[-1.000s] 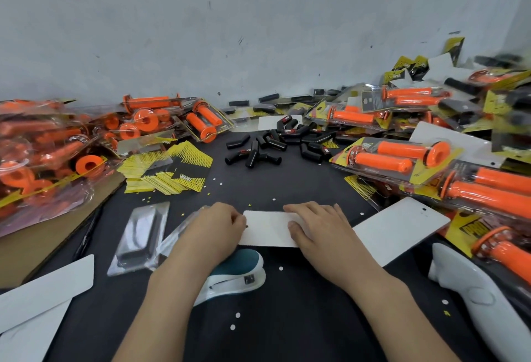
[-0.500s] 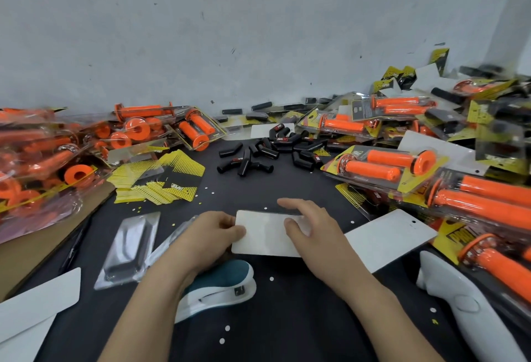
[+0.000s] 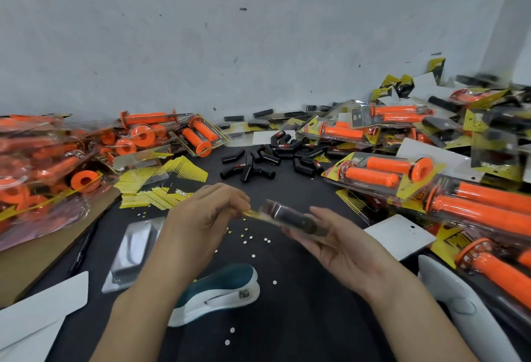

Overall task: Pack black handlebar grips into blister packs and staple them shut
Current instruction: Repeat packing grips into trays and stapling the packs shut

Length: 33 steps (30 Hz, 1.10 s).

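I hold a clear blister pack [image 3: 290, 218] with a black grip inside, raised above the black table [image 3: 301, 318] and blurred by motion. My left hand [image 3: 201, 218] pinches its left edge. My right hand [image 3: 342, 244] lies palm-up under its right end, fingers nearly straight. Loose black handlebar grips [image 3: 258, 165] lie in a heap farther back at the centre. A teal and white stapler [image 3: 218, 292] sits on the table below my left forearm. An empty clear blister shell [image 3: 135, 252] lies to the left of my left hand.
Packs of orange grips pile up at the left [image 3: 57, 160] and the right [image 3: 448, 189]. Yellow backing cards [image 3: 161, 186] lie behind my left hand. White cards lie at the right [image 3: 399, 235] and lower left [image 3: 43, 313]. A white tool [image 3: 459, 310] lies at the lower right.
Both hands pressed a white card flat on the table before. Now they have lifted the pack off the table and turned it over, clear side up. The camera view tilted up.
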Available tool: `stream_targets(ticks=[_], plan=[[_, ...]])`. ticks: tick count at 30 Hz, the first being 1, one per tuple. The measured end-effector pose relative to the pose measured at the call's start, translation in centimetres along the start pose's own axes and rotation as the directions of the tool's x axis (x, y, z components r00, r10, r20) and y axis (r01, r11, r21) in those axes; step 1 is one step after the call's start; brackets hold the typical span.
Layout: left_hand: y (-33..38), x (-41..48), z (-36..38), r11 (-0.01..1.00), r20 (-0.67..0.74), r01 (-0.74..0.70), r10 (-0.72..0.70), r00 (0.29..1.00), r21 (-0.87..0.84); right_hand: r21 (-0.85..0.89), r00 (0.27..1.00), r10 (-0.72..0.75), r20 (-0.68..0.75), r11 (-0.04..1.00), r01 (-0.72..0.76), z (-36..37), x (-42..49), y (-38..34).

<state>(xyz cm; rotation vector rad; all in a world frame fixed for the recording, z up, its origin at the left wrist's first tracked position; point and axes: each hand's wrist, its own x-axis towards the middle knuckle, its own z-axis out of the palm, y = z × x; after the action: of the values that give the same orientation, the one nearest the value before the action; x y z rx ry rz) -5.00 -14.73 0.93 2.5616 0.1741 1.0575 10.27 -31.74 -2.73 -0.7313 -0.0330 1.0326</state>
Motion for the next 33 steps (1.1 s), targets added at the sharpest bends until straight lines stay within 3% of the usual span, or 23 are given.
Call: stream_targets(ticks=[3,7,13,23,33], plan=[[-0.4,-0.3,-0.5,0.998,0.036,-0.042,0.040,0.999,0.047,-0.070,1.000,0.019,0.015,0.997,-0.018,-0.2,-0.2,0.0],[-1.5,-0.8,-0.3,0.985,0.115,0.173,-0.170,0.979,-0.018,-0.215,0.997,-0.056,-0.053,0.976,0.043,-0.7,-0.4,-0.1],[-2.1,-1.5,0.8,0.862,0.136,0.477,-0.459,0.878,-0.168,-0.448,0.959,-0.246,-0.143,0.880,0.159,-2.0,-1.9,-0.2],[-1.3,-1.4,2.4,0.828,0.238,0.552,-0.520,0.821,-0.097,-0.729,0.962,-0.247,-0.112,0.678,0.089,-3.1,-3.1,0.9],[-0.8,-1.0,3.7,0.800,0.340,0.592,-0.532,0.775,-0.097,-0.690,0.980,-0.195,-0.042,0.715,0.112,-2.1,-1.9,2.4]])
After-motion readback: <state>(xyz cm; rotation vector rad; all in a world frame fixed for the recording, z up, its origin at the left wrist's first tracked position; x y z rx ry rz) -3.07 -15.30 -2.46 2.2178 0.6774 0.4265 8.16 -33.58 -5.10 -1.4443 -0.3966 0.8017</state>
